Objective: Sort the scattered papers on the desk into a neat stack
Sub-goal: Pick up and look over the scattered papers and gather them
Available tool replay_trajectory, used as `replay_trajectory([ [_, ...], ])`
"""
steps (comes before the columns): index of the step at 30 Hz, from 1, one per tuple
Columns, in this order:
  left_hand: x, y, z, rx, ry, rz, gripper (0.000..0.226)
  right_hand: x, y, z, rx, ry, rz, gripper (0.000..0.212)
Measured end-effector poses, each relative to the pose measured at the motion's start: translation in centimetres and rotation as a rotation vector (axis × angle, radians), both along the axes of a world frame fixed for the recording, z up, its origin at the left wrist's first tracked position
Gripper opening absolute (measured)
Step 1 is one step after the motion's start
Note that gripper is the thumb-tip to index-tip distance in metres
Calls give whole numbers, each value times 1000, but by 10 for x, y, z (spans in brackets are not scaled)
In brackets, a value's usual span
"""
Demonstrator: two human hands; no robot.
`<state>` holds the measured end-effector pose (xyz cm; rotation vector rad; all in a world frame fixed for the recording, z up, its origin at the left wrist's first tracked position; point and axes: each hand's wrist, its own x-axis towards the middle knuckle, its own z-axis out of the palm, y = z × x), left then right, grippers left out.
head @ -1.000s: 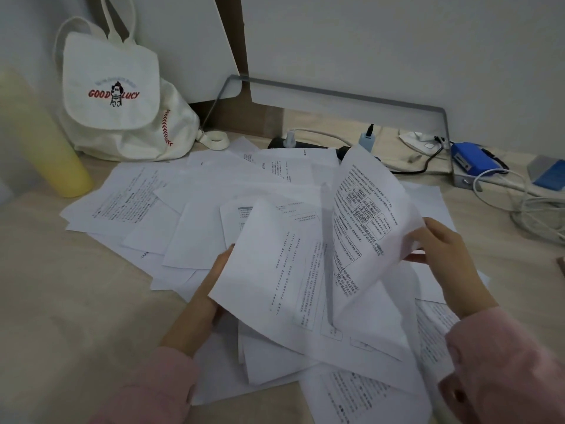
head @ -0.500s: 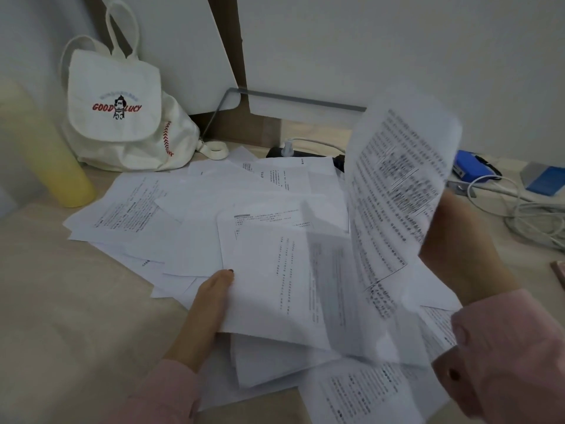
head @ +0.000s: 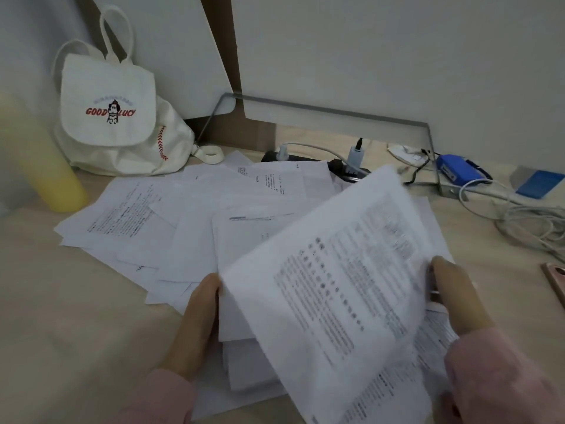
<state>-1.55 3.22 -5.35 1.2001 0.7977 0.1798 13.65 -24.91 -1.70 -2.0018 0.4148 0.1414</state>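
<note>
The gathering step was in hand. The right hand point(head: 458, 298) pinched the edge of a printed sheet point(head: 345, 289), blurred and raised over the pile near the front edge of the bench point(head: 61, 316). The left hand point(head: 198, 319) gripped the left edge of a few sheets beneath it. Loose papers point(head: 171, 228) lay fanned toward the back left, near a white bag point(head: 113, 114). Next, the raised sheet likely needed laying square on the held sheets.

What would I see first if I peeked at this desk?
A big printed sheet held up in front between the left hand and right hand. Behind it, loose papers cover the desk. A white bag saying GOOD LUCY leans in the back left corner.
</note>
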Motion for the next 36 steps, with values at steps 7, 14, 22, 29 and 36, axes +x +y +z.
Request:
replay_trajectory([
  [7,4,-2,3,-8,-42,-29,59,-21,-24,-7,-572,91,258,18],
  [14,-4,-8,6,246,51,-188,19,-39,-24,-5,-456,144,380,18],
  [22,-6,-5,4,149,60,-165,20,-31,-14,-7,-165,81,346,28],
  [29,-8,-4,1,76,-41,-79,19,-21,-3,0,-20,211,431,13],
  [36,-2,0,-8,-55,-64,70,21,-38,-6,-3,747,105,455,34],
])
